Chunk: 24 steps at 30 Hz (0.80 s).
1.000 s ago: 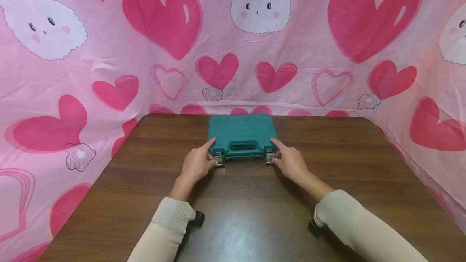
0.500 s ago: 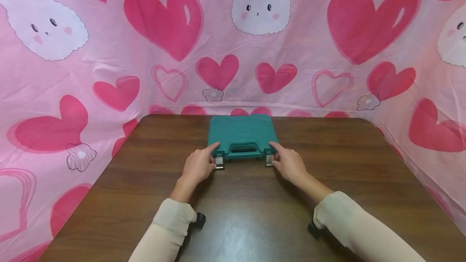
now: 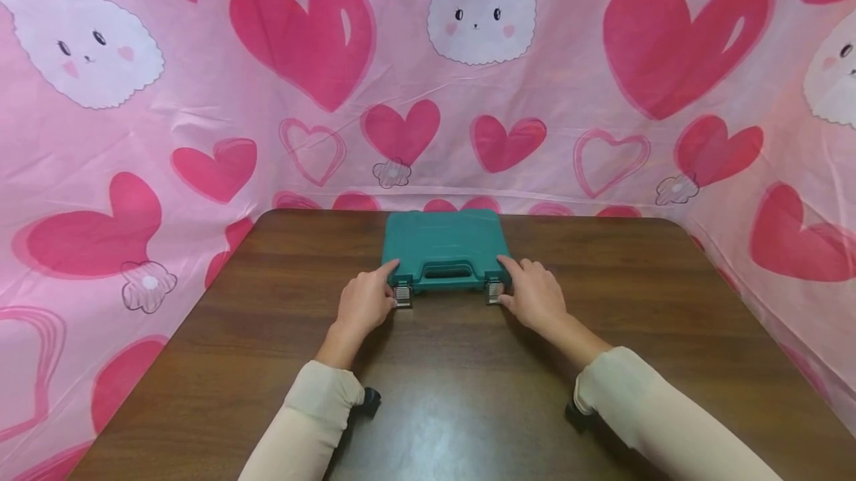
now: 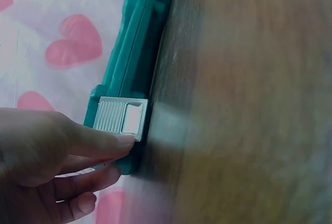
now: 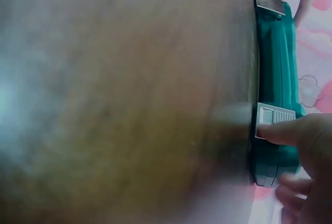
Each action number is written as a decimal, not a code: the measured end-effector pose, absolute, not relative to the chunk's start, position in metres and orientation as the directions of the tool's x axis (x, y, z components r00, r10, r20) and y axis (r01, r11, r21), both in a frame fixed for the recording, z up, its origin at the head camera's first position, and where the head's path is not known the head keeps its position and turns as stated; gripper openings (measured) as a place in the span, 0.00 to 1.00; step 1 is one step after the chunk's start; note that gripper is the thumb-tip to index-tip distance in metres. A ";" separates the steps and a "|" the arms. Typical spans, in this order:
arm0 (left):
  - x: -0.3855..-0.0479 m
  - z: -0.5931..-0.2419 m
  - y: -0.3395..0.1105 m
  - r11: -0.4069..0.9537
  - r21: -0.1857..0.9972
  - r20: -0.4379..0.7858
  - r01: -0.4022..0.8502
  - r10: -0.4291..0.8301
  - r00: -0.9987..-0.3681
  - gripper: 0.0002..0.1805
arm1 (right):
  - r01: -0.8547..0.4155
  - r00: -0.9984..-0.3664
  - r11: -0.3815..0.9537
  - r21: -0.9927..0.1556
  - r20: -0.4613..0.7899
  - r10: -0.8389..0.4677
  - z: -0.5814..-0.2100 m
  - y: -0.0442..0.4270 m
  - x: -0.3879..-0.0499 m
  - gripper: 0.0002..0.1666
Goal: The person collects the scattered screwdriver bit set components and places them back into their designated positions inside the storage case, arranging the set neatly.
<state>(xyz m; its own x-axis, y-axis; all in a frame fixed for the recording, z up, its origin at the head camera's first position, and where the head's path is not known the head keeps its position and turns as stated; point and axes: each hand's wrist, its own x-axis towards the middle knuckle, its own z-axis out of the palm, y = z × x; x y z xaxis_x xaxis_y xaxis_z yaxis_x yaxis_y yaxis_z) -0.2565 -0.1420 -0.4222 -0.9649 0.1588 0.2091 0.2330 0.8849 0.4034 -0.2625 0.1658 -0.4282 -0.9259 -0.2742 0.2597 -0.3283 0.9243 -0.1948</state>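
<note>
A green plastic carrying case (image 3: 444, 237) lies flat near the table's far edge, its lid down and its handle towards me. Two silver metal latches sit on the front, a left latch (image 3: 403, 296) and a right latch (image 3: 493, 292). My left hand (image 3: 361, 306) grips the left front corner, index finger on the lid and thumb against the ribbed latch (image 4: 111, 114). At the opposite corner, my right hand (image 3: 537, 297) does likewise, its thumb on the other latch (image 5: 282, 114). The remaining fingers curl loosely beside the case.
The brown wooden table (image 3: 441, 384) has rounded far corners. A pink cloth (image 3: 468, 87) printed with hearts and rabbits hangs behind it and on both sides. Both sleeves are cream, with a dark wrist device (image 3: 370, 401) at the left cuff.
The latches show a different tilt than a second ago, their ribbed faces now clearer. Both thumbs and index fingers have shifted slightly. The case remains in place.
</note>
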 end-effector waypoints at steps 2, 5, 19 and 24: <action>-0.256 -0.421 -0.142 0.903 0.367 0.197 0.226 0.162 -0.967 0.42 | -0.321 -0.932 0.930 -0.181 0.234 -0.276 -0.428 0.167 -0.264 0.51; -0.256 -0.421 -0.141 0.936 0.288 0.183 0.202 0.154 -0.971 0.49 | -0.319 -0.941 0.926 -0.201 0.182 -0.284 -0.427 0.167 -0.266 0.56; -0.266 -0.416 -0.143 0.940 0.166 0.194 0.298 0.265 -0.945 0.49 | -0.333 -0.940 0.909 -0.249 0.165 -0.299 -0.425 0.168 -0.271 0.53; -0.269 -0.416 -0.144 0.937 0.192 0.183 0.292 0.258 -0.949 0.45 | -0.341 -0.936 0.911 -0.233 0.180 -0.304 -0.426 0.167 -0.271 0.51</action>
<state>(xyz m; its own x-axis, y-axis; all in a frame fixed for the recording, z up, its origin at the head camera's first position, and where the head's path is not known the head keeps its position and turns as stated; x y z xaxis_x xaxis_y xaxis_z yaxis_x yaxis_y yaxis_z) -0.2687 -0.1435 -0.4158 -0.9485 0.2582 0.1834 0.2921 0.9370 0.1918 -0.2715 0.1673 -0.4265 -0.9355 -0.3040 0.1801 -0.3408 0.9108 -0.2329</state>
